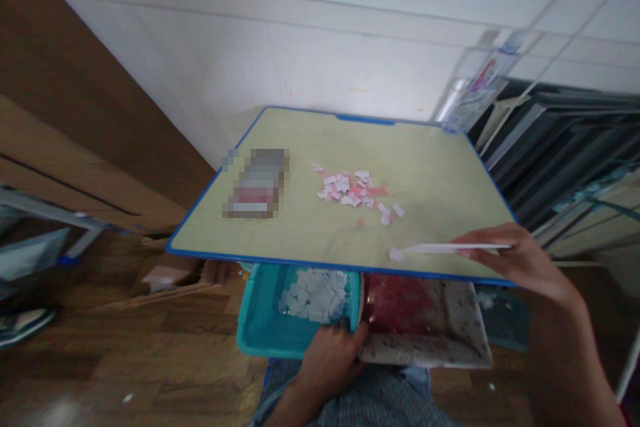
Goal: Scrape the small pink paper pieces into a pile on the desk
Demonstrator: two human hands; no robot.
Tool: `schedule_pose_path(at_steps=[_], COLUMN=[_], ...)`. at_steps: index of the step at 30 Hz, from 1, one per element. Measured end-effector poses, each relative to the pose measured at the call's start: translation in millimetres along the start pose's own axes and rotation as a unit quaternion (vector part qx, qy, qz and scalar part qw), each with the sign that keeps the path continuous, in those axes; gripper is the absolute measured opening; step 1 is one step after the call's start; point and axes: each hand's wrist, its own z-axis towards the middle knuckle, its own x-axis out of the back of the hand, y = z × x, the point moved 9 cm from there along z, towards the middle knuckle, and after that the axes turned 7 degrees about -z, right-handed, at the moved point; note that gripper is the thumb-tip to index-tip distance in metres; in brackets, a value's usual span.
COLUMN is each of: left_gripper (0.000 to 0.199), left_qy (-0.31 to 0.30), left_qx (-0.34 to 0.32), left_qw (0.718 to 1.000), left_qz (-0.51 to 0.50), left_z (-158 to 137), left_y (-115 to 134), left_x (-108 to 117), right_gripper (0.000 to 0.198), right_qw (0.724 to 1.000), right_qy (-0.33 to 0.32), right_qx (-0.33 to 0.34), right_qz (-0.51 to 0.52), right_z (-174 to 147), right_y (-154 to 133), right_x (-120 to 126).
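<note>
My right hand [505, 255] is closed around thin white tweezers [440, 248] at the table's front right. Their tip is at a small pink-stained paper piece [396, 255] by the front edge. Further back, a loose pile of white paper pieces [343, 188] lies among pink stains on the folding table [280, 240]. Below the edge, my left hand [333, 353] is closed over the neighbouring rims of a teal basin [273, 340] and a dirty white tray [425, 350]. White pieces [317, 293] fill part of the basin; red liquid [400, 303] covers the tray's bottom.
A blurred-out phone-like object [257, 183] lies on the table's left side. At the back right corner stands a clear plastic bottle [483, 90]. Dark flat panels [565, 127] lean on the right. Cardboard [170, 273] and another person's shoe [25, 323] are on the floor at left.
</note>
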Motion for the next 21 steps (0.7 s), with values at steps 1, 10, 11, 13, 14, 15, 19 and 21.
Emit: schedule_pose_path(at_steps=[1,10,11,13,14,15,19,21], left_gripper=[0.043,0.041,0.040,0.040,0.040,0.040,0.042,0.041], left_qy=[0.000,0.012,0.013,0.013,0.012,0.009,0.007,0.016], left_qx=[-0.001,-0.012,-0.015,-0.017,-0.016,-0.014,-0.009,-0.011], left_qw=[1.000,1.000,1.000,1.000,1.000,1.000,1.000,1.000], left_qz=[-0.001,-0.016,-0.018,-0.022,-0.023,-0.024,-0.018,-0.010], left_z=[0.0,-0.3,-0.4,-0.6,-0.6,-0.6,-0.2,0.1], left_y=[0.2,0.4,0.6,0.5,0.3,0.1,-0.2,0.3], left_x=[0.2,1.1,1.7,2.6,2.6,2.2,-0.1,-0.2], right_gripper=[0.025,0.018,0.018,0.019,0.019,0.019,0.021,0.021], right_qw=[1.000,0.999,0.999,0.998,0.998,0.998,1.000,1.000], right_qy=[-0.001,-0.010,-0.020,-0.033,-0.037,-0.040,-0.019,-0.003], right_qx=[0.003,0.037,0.044,0.047,0.043,0.038,0.013,0.004], right_qz=[0.000,0.013,0.020,0.027,0.027,0.025,0.012,0.010], right_z=[-1.3,-16.0,-17.0,-17.7,-17.5,-16.9,-13.1,-11.8], right_y=[-0.4,-6.6,-8.5,-9.9,-9.7,-8.9,-3.3,-0.3], right_x=[0.5,5.1,3.6,1.2,-0.2,-1.4,-1.9,-0.8])
